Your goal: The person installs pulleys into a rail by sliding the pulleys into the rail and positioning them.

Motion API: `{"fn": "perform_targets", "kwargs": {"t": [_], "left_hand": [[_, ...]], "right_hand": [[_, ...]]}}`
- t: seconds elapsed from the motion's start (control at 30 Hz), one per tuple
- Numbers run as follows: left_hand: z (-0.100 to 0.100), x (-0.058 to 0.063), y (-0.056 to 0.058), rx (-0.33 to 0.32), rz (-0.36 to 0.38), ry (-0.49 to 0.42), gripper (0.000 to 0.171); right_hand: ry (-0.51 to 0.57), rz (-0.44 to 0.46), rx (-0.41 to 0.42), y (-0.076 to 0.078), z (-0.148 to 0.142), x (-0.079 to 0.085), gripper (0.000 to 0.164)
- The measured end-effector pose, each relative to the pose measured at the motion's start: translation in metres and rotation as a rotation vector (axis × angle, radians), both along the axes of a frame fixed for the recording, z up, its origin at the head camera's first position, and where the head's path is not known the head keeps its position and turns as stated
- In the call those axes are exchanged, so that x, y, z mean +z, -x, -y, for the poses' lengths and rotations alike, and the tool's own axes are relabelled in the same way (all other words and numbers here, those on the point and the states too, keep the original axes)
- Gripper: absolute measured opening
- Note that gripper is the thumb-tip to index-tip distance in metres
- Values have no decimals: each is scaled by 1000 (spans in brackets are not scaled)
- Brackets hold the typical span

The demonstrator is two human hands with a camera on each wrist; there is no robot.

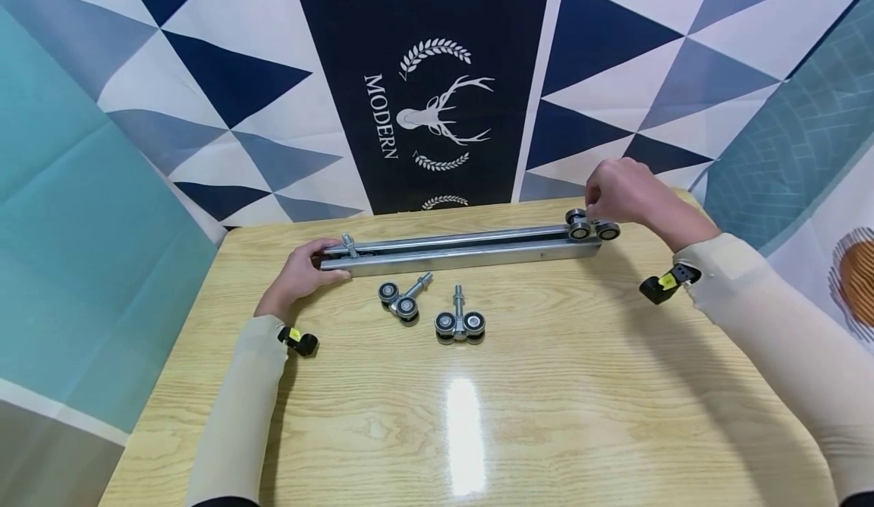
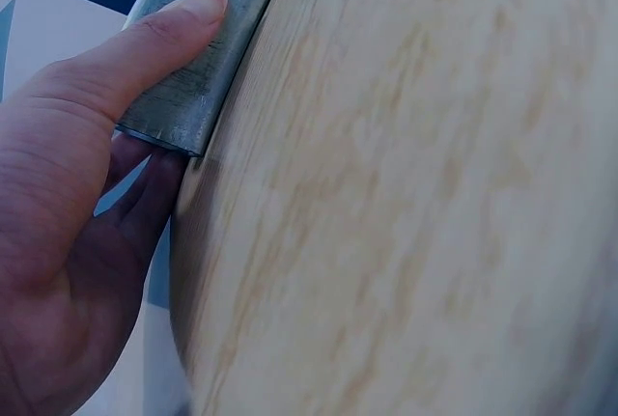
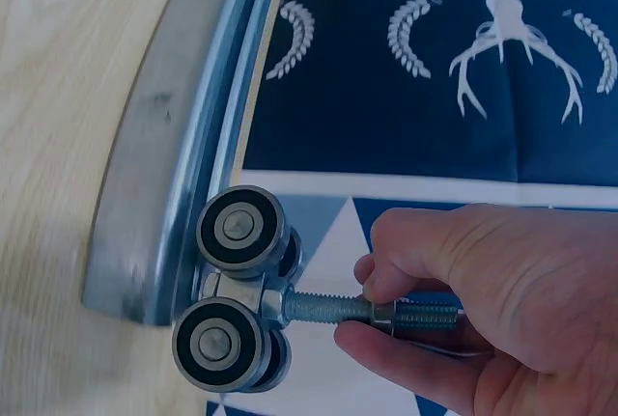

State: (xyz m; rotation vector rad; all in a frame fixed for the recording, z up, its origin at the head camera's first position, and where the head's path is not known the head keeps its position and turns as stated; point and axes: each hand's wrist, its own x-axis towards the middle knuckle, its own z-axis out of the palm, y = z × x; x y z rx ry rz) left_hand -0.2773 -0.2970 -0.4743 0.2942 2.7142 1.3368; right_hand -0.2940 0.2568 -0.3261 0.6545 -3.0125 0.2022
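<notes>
A metal channel track (image 1: pixel 471 253) lies across the back of the wooden table, its slot facing up. My left hand (image 1: pixel 300 275) grips its left end, thumb along the near wall in the left wrist view and fingers around the far side. Close to that end, a bolt (image 1: pixel 349 244) stands up out of the slot. At the right end my right hand (image 1: pixel 623 192) pinches the threaded bolt (image 3: pixel 328 308) of a roller trolley (image 3: pixel 230 286). The trolley's wheels (image 3: pixel 214 344) overlap the track's right end, bolt upward in the head view.
Two more roller trolleys lie in front of the track: one tilted (image 1: pixel 404 300), the other (image 1: pixel 460 317) with its bolt pointing to the back. Patterned cloth (image 1: pixel 259 97) hangs right behind the table (image 1: pixel 546 401). A teal panel (image 1: pixel 82 249) borders the left side.
</notes>
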Motion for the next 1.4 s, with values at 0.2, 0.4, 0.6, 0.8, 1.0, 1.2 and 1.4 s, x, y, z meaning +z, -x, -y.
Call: {"fn": "perform_targets", "kwargs": {"t": [0.2,0.4,0.6,0.8,1.0,1.2,1.4], "left_hand": [[-1,-2,1,-11,-7,-12,71],[-3,-3,0,-9,1,-25,70],[-2,-3,1,-6,3,-23,71],[-2,-2,0,-7,2,-19,72],[-1,-1,0,-2,9,-21,71],[0,0,0,0,9,-20,72],[0,0,0,4,12,-21,73]], "right_hand": [[-38,13,-25,7,-17,1,10],[-51,37,-46,14,-31,1,7],[-74,57,-62,20,-44,-1,9],[-81,81,-80,23,-51,-4,9],[-67,119,-87,21,-54,-11,7],[-64,103,-61,20,-55,-18,6],[-66,108,-41,19,-57,-25,7]]}}
